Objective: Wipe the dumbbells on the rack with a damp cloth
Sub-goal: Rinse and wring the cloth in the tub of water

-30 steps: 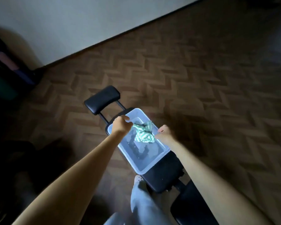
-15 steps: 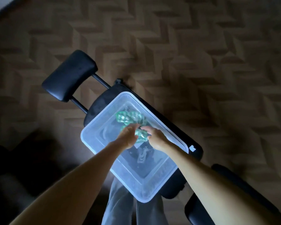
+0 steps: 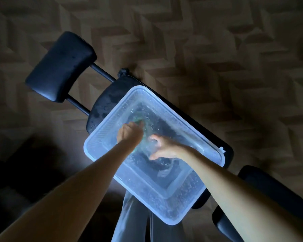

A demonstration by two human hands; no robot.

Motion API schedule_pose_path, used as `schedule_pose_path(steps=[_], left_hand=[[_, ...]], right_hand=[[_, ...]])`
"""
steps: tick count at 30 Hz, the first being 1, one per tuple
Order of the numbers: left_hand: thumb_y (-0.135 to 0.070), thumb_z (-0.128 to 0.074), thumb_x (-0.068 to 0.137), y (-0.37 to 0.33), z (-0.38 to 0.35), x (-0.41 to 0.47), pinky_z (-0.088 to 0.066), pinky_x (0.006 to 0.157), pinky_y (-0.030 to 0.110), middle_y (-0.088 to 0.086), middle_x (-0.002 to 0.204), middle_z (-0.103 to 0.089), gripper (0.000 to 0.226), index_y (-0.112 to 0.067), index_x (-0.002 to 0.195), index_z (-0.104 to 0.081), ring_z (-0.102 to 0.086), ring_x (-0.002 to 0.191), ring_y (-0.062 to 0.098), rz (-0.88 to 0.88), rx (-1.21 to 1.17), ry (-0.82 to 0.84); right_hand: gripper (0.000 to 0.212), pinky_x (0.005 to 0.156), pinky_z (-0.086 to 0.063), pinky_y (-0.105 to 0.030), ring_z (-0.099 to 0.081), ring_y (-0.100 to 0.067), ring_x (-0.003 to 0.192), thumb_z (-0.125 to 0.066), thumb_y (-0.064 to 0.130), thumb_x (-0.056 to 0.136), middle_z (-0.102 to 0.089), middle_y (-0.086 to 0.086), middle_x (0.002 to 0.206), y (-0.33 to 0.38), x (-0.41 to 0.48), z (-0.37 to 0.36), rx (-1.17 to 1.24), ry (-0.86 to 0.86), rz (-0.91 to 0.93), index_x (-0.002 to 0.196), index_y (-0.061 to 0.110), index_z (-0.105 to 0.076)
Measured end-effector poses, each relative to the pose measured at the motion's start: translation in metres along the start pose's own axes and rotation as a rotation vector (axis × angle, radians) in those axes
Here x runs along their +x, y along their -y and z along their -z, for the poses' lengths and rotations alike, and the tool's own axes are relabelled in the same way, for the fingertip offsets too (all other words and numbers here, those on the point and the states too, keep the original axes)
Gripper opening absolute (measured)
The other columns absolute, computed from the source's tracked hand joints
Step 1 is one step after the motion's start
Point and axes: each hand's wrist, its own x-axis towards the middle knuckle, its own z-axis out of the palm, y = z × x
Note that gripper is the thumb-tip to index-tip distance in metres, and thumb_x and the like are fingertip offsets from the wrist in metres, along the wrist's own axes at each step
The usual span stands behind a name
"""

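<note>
Head view showed the left hand [image 3: 129,132] had pushed the green cloth [image 3: 138,122] under the water, its hold on it hidden, with the right hand [image 3: 162,147] now spread empty alongside in the clear tub [image 3: 208,142], so soaking was under way and wiping not begun.

In a clear, water-filled tub [image 3: 156,203] on the black padded desk [image 3: 105,102], the left hand [image 3: 129,132] seems to grip a blurred green cloth [image 3: 138,121]. Just beside it, the right hand [image 3: 162,148] spreads its fingers [image 3: 153,137] loosely in the water.
</note>
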Motion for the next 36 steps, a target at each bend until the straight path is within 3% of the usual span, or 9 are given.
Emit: schedule_pose_path(steps=[4, 7, 11, 14, 18, 21, 27, 33, 36], left_hand=[[0.0, -0.037, 0.093, 0.008, 0.001, -0.005, -0.035, 0.098, 0.029, 0.017, 0.138, -0.047, 0.047, -0.01, 0.139, -0.04, -0.045, 0.126, 0.029, -0.224, -0.024, 0.159], [0.001, -0.045, 0.089, 0.016, -0.003, 0.001, -0.039, 0.097, 0.03, 0.018, 0.135, -0.049, 0.047, -0.005, 0.136, -0.042, -0.045, 0.126, 0.029, -0.212, 0.073, 0.296], [-0.016, -0.068, 0.079, 0.018, -0.006, -0.004, -0.043, 0.065, 0.022, 0.006, 0.09, -0.059, 0.025, -0.005, 0.1, -0.06, -0.056, 0.089, 0.023, -0.314, -0.022, 0.425], [0.0, -0.057, 0.081, 0.017, -0.003, -0.006, -0.036, 0.055, 0.019, 0.008, 0.084, -0.054, 0.01, -0.004, 0.09, -0.055, -0.053, 0.084, 0.021, -0.382, 0.169, 0.512], [0.004, -0.046, 0.085, 0.017, 0.002, -0.003, -0.047, 0.073, 0.028, 0.015, 0.093, -0.061, 0.015, -0.003, 0.083, -0.059, -0.059, 0.096, 0.028, -0.427, 0.246, 0.261], [-0.019, -0.05, 0.092, 0.016, 0.009, -0.012, -0.044, 0.084, 0.033, 0.014, 0.113, -0.058, 0.02, -0.009, 0.109, -0.056, -0.056, 0.106, 0.03, -0.349, 0.294, -0.02], [-0.018, -0.046, 0.095, 0.014, -0.014, -0.02, -0.041, 0.08, 0.038, 0.018, 0.115, -0.053, 0.027, -0.006, 0.12, -0.043, -0.055, 0.106, 0.036, -0.387, 0.183, 0.09], [-0.004, -0.046, 0.092, 0.014, -0.046, -0.001, -0.033, 0.098, 0.027, 0.016, 0.133, -0.051, 0.036, -0.001, 0.127, -0.048, -0.046, 0.125, 0.029, -0.466, 0.345, 0.322], [-0.002, -0.034, 0.095, 0.016, -0.05, 0.002, -0.032, 0.099, 0.028, 0.017, 0.133, -0.048, 0.035, 0.002, 0.128, -0.044, -0.047, 0.124, 0.029, -0.4, 0.354, 0.201]], right_hand=[[0.026, 0.071, -0.05, -0.028, -0.066, -0.022, 0.075, -0.059, 0.016, 0.088, -0.067, -0.007, 0.078, -0.006, 0.009, -0.014, 0.028, -0.267, -0.056, 0.111, 0.003, -0.062], [0.032, 0.077, -0.046, -0.026, -0.059, -0.02, 0.094, -0.052, 0.002, 0.089, -0.063, -0.01, 0.114, -0.009, 0.012, -0.018, 0.051, -0.44, -0.013, 0.12, 0.002, -0.056], [0.063, 0.084, -0.046, -0.02, -0.055, -0.017, 0.112, -0.053, -0.011, 0.084, -0.047, -0.004, 0.133, -0.008, 0.009, -0.023, 0.175, -0.484, 0.17, 0.139, 0.01, -0.032], [0.074, 0.083, -0.041, -0.014, -0.051, -0.014, 0.119, -0.053, -0.012, 0.082, -0.038, 0.0, 0.147, -0.01, 0.004, -0.021, -0.099, -0.479, 0.262, 0.145, 0.017, -0.029], [0.01, 0.069, -0.046, -0.028, -0.061, -0.025, 0.086, -0.052, 0.005, 0.087, -0.063, -0.006, 0.081, -0.006, -0.008, -0.008, -0.59, -0.414, 0.108, 0.083, 0.007, -0.061], [0.038, 0.063, -0.033, -0.023, -0.049, -0.02, 0.071, -0.051, 0.009, 0.087, -0.035, 0.003, 0.053, -0.014, -0.017, -0.001, -0.601, -0.559, -0.028, 0.053, 0.014, -0.033], [0.022, 0.087, -0.039, -0.028, -0.045, -0.027, 0.114, -0.048, 0.003, 0.09, -0.048, -0.015, 0.12, -0.026, -0.02, -0.016, -0.484, -0.457, 0.119, 0.112, 0.001, -0.05], [0.061, 0.048, -0.034, -0.026, -0.049, -0.02, 0.062, -0.041, -0.012, 0.086, -0.044, -0.002, 0.075, -0.027, -0.008, -0.026, -0.11, -0.287, 0.019, 0.14, 0.006, -0.021], [0.053, 0.081, -0.047, -0.03, -0.057, -0.032, 0.109, -0.035, -0.001, 0.094, -0.055, -0.017, 0.126, -0.02, -0.003, -0.024, 0.008, -0.289, -0.154, 0.146, 0.006, -0.022]])
